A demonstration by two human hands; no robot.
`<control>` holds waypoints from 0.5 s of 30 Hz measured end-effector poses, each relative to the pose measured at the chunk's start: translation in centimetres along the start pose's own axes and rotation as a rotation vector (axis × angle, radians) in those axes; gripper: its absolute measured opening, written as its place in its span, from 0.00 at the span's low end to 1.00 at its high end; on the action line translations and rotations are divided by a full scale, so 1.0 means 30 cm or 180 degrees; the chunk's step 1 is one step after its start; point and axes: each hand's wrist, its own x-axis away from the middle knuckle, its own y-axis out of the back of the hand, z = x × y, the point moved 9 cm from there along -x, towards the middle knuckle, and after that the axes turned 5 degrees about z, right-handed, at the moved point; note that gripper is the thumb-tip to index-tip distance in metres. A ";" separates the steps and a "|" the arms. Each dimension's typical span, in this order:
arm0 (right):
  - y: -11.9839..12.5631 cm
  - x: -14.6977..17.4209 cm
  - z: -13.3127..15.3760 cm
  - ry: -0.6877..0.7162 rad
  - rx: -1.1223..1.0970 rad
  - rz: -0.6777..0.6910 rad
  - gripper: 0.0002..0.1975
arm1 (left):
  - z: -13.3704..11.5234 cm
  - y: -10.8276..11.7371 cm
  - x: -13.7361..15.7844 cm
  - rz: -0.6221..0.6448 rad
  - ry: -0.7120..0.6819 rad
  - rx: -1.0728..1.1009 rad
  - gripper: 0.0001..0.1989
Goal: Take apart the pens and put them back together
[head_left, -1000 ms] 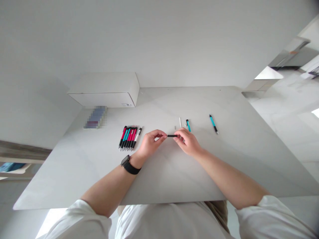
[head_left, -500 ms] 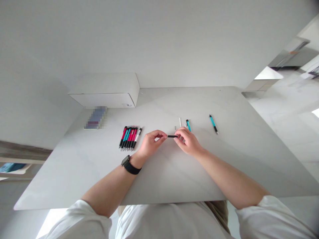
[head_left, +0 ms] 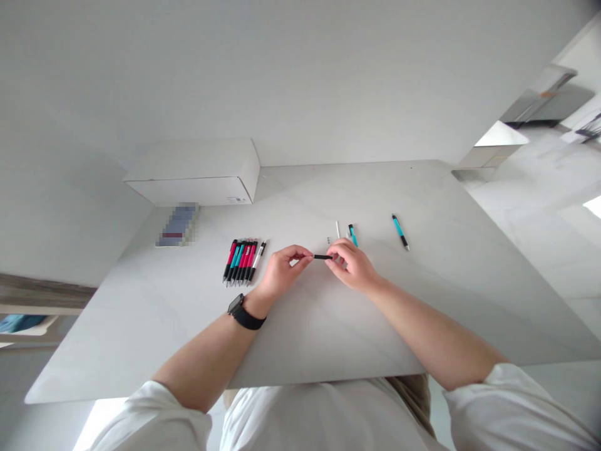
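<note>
Between my two hands, level above the table, is a short black pen grip section [head_left: 322, 257]. My left hand [head_left: 283, 269], with a black watch on its wrist, pinches one end between thumb and fingertips. The other end is pinched in my right hand [head_left: 352, 266]. Just beyond the right hand lie a thin white refill [head_left: 337, 230], a turquoise pen barrel [head_left: 353, 234] with a black clip and a tiny spring-like piece [head_left: 329, 240]. The fingers partly cover the barrel and other small parts.
Several red, turquoise and white pens [head_left: 243, 262] lie in a row left of my hands. A whole turquoise pen [head_left: 400, 232] rests to the right. At the back left are a white box [head_left: 192, 190] and a blurred-out packet [head_left: 178, 224] on the table [head_left: 300, 338].
The view has shifted slightly. Both hands keep their pinch on the black grip section, with no clear movement of their own.
</note>
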 end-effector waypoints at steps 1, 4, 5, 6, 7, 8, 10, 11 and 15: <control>-0.002 0.000 0.001 0.0019 0.0013 0.0010 0.05 | 0.000 0.001 0.000 -0.0007 0.0004 0.0014 0.13; -0.002 0.000 -0.003 0.0004 -0.0003 0.0004 0.06 | -0.001 0.002 0.000 -0.0018 0.0004 0.0048 0.13; -0.001 0.000 -0.004 -0.0004 -0.0008 -0.0010 0.08 | -0.001 0.001 0.000 -0.0011 0.0002 0.0047 0.13; 0.000 0.000 -0.004 -0.0008 -0.0008 -0.0020 0.08 | -0.001 0.000 0.000 -0.0007 -0.0002 0.0039 0.13; 0.001 0.000 -0.003 -0.0003 -0.0002 -0.0019 0.08 | -0.001 0.000 -0.001 -0.0009 -0.0007 0.0024 0.13; 0.000 -0.001 -0.001 0.0006 0.0012 -0.0007 0.07 | 0.000 0.001 -0.001 -0.0016 -0.0010 0.0006 0.13; -0.002 -0.003 0.001 0.0021 0.0037 0.0036 0.05 | 0.000 0.002 -0.001 -0.0031 -0.0011 -0.0041 0.12; -0.002 -0.004 0.001 0.0017 0.0041 0.0047 0.05 | 0.000 0.001 -0.001 -0.0027 -0.0014 -0.0064 0.12; -0.001 -0.003 -0.005 -0.0020 0.0006 0.0015 0.08 | -0.004 -0.002 0.000 0.0026 -0.0050 -0.0116 0.12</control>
